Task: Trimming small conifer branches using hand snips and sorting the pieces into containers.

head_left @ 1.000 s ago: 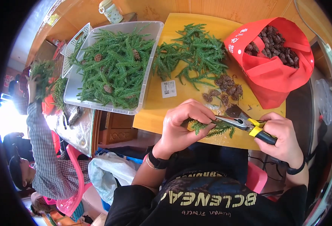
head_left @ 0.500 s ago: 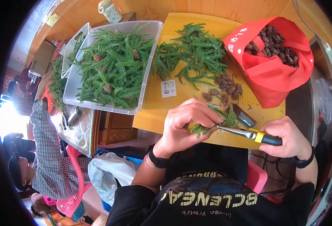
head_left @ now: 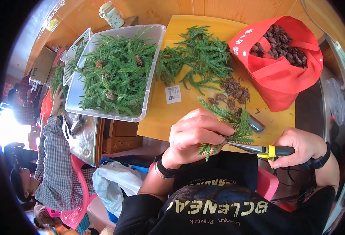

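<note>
While L hand point(head_left: 200, 134) has fingers pinching a green sprig point(head_left: 243, 127) above the worktop's point(head_left: 160, 123) near edge, R hand point(head_left: 302, 145) has fingers wrapped rd yellow-blk pliers point(head_left: 273, 152), nose at the sprig. Loose cones point(head_left: 232, 87) lie nr the cone-filled red bag point(head_left: 282, 84); clear bin point(head_left: 154, 70) w/ greenery point(head_left: 117, 72) is at L.

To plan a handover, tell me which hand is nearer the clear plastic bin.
Left: the left hand is to the right of the clear plastic bin; the right hand is much farther right.
</note>
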Demonstrator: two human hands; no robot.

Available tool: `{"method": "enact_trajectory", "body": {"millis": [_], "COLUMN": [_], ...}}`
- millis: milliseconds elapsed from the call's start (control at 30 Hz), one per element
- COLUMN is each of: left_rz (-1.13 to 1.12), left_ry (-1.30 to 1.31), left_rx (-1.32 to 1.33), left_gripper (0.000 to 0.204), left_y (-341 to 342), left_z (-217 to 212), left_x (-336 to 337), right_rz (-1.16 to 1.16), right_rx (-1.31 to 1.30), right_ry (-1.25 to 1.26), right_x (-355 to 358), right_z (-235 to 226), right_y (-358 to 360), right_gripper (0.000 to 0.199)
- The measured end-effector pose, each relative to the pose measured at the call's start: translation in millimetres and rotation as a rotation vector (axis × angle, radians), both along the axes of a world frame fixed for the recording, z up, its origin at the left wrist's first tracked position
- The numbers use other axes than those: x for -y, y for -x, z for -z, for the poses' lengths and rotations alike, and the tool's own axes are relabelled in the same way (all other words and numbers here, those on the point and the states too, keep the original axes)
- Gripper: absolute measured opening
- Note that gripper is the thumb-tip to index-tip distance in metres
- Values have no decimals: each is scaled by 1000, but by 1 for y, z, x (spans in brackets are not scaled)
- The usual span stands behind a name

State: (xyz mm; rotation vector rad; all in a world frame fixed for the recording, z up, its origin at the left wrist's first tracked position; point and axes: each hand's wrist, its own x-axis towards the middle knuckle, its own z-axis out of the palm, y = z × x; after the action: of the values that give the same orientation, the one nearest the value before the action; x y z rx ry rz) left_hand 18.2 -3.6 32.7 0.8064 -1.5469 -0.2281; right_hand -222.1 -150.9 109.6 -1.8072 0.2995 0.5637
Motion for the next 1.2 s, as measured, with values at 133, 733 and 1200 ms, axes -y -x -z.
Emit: {"method": "enact_trajectory", "body": {"millis": [133,733,1200], "left_rz": [-16,41,410], "left_ry": [32,33,-137], "left_rx": [-34,-97,-319], "left_gripper": [19,23,19], "left_y": [5,5,-4], "left_z": [0,-9,-15], "left_x": [-1,-5,-5], "right_rz": [-1,112,26], "right_rx": [-74,-161,-259], "right_ry": [-193,-657,-977], "right_x": [-1,-18,-14], "right_z": [0,-6,2], "right_y": [-1,-1,12], "right_gripper": [13,32,29]}}
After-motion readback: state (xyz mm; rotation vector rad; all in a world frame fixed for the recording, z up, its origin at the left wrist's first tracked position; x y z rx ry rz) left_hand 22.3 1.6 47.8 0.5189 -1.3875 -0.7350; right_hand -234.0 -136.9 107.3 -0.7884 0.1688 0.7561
